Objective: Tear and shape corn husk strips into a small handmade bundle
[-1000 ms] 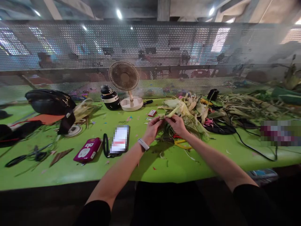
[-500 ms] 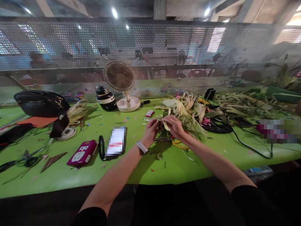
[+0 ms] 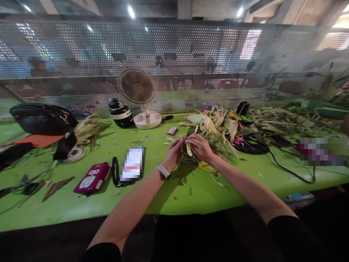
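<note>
My left hand and my right hand meet over the green table, fingertips close together and closed. A pale green strip of corn husk hangs from the pinched fingers of my right hand. My left hand pinches the small end of a husk piece beside it; most of that piece is hidden by the fingers. Just behind and to the right lies a heap of corn husks, cream and green. Yellow-handled scissors or pliers lie partly covered below my right hand.
A phone, a purple pouch and dark scissors lie to the left. Further back stand a fan, a black bottle and a black bag. A black cable runs along the right.
My hands stay together at nearly the same spot. The husk strip at my right fingers now hangs more upright. The view has shifted slightly, moving items on the left a little leftward.
</note>
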`<state>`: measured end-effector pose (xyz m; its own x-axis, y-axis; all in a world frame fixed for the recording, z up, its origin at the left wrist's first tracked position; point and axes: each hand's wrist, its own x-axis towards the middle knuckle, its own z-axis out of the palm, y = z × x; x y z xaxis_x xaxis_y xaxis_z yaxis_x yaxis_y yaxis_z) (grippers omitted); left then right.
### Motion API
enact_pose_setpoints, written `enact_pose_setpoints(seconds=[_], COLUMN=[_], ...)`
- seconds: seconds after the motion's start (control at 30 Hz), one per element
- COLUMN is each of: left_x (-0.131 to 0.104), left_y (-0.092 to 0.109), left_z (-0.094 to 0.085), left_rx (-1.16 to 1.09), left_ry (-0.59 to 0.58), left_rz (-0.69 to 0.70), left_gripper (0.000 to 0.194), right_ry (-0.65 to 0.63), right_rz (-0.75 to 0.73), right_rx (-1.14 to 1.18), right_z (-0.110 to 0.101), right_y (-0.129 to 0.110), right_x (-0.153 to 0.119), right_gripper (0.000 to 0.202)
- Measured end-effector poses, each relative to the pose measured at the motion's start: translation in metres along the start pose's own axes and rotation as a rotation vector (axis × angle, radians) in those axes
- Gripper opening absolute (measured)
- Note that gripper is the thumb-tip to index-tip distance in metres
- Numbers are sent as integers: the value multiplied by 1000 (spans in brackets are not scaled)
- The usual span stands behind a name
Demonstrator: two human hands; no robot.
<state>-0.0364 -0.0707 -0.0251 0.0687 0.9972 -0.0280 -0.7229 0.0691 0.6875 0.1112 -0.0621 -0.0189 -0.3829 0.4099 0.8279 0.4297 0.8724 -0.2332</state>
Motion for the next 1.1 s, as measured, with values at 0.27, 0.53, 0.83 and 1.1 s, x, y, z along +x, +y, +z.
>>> enact_pose_setpoints(seconds=[0.27,0.53,0.83,1.1], left_x=[-7,-10,-10,-10], left_y=[4,2,3,2], left_z=[8,12,9,7], left_rx=[65,119,59,87], left_ry=[44,49,43,21], left_rz=[39,81,29,25], left_gripper=[20,23,27,27], right_ry=[105,165,65,83], right_rz=[99,140,136,158], right_rx=[132,71,24,60], right_z=[3,4,0,-2], right_y=[-3,-6,4,9], right_x=[1,2,-1,-3], right_gripper=[17,17,22,17])
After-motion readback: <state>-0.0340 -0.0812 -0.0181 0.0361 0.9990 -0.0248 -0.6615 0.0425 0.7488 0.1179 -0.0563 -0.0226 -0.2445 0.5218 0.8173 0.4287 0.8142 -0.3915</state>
